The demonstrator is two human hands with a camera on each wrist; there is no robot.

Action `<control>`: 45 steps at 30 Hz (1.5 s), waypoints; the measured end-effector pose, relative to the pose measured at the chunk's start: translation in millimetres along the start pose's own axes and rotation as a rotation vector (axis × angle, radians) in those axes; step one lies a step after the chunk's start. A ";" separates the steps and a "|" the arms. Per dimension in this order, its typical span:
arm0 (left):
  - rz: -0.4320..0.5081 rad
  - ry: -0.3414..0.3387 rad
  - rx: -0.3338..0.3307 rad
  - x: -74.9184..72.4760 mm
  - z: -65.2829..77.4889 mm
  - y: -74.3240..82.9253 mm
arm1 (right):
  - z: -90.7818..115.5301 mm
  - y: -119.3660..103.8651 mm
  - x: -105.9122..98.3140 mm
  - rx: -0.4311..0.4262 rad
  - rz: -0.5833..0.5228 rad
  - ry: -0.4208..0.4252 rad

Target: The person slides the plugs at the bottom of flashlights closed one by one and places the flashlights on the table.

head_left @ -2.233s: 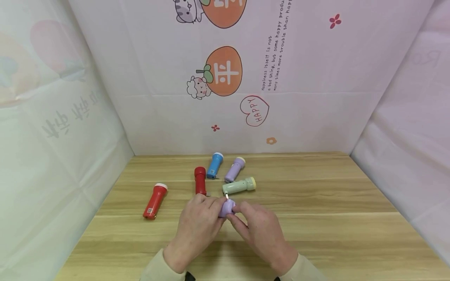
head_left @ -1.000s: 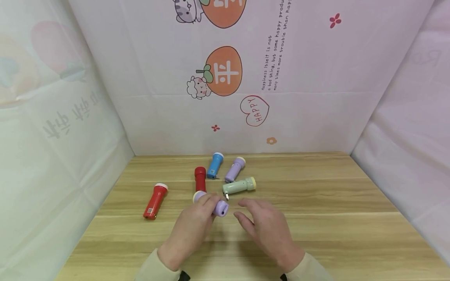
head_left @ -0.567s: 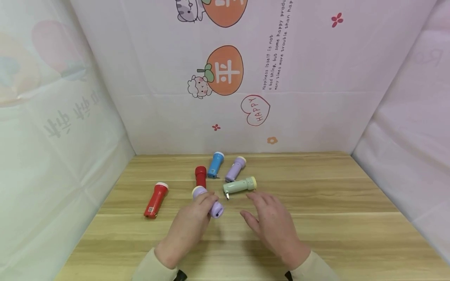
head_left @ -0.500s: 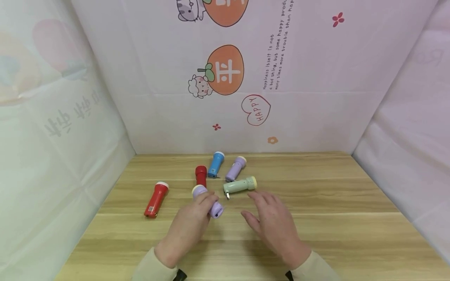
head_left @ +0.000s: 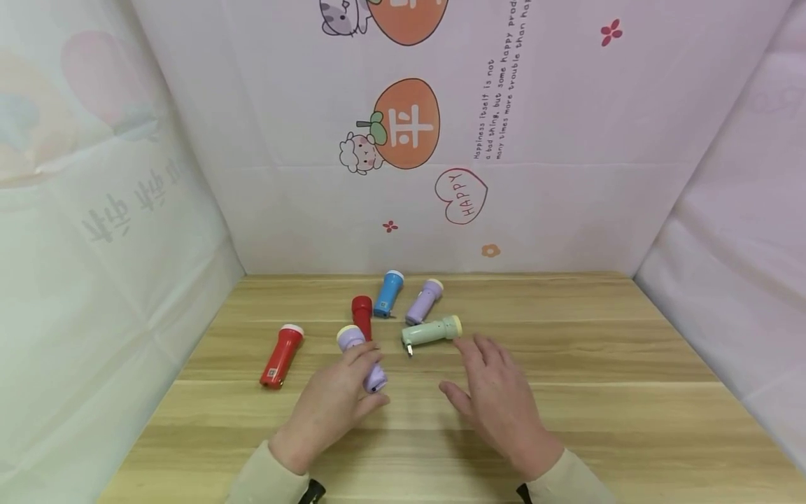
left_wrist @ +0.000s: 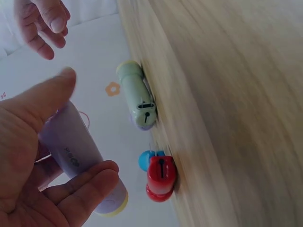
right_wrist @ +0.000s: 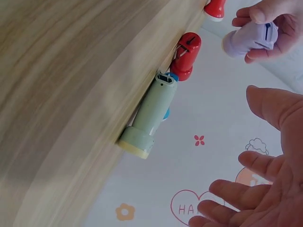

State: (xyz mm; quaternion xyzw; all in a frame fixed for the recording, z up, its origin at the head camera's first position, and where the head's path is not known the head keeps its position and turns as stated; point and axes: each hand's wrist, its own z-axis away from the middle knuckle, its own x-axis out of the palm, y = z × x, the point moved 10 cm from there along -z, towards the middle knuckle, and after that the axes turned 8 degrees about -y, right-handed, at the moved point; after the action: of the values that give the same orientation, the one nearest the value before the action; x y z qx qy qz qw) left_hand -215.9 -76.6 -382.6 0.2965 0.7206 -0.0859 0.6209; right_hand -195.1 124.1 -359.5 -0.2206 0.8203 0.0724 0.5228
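My left hand (head_left: pixel 334 402) holds a purple flashlight (head_left: pixel 352 339) above the table, its pale yellow lens end pointing away and to the left. In the left wrist view, the fingers curl under the barrel of this purple flashlight (left_wrist: pixel 75 142) while the thumb stretches along its tail end. My right hand (head_left: pixel 497 399) hovers with spread fingers and nothing in it, close to a pale green flashlight (head_left: pixel 428 332). A metal piece sticks out of that green flashlight's tail. Just behind the held one lies a dark red flashlight (head_left: pixel 362 313), partly covered.
Another red flashlight (head_left: pixel 281 357) with a white lens rim lies to the left. Farther back are a blue flashlight (head_left: pixel 388 295) and a second purple flashlight (head_left: pixel 425 302). The wooden table (head_left: pixel 598 420) meets a printed cloth wall (head_left: pixel 554 210) at the back.
My right hand has come off the purple flashlight's tail and moved right, its fingers spreading. My left hand has shifted left with the flashlight, its thumb now extended.
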 end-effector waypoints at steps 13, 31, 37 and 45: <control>0.021 -0.017 -0.118 5.4 0.0 -26.1 | 2.1 15.2 11.8 0.117 0.030 -0.137; -0.151 -0.108 -0.126 24.6 -4.8 -59.2 | 3.0 21.0 18.4 0.154 0.004 -0.191; -0.192 -0.166 -0.140 32.5 -7.4 -67.4 | 4.3 21.3 20.0 0.164 -0.006 -0.200; -0.258 -0.203 -0.128 38.2 -11.0 -73.0 | 3.4 21.6 19.9 0.166 -0.008 -0.195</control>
State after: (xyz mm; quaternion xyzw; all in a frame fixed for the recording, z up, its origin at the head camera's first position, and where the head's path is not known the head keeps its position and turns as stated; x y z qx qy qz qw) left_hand -266.1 -118.0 -434.2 0.1512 0.6902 -0.1483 0.6919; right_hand -208.9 138.9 -381.1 -0.1715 0.7680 0.0231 0.6166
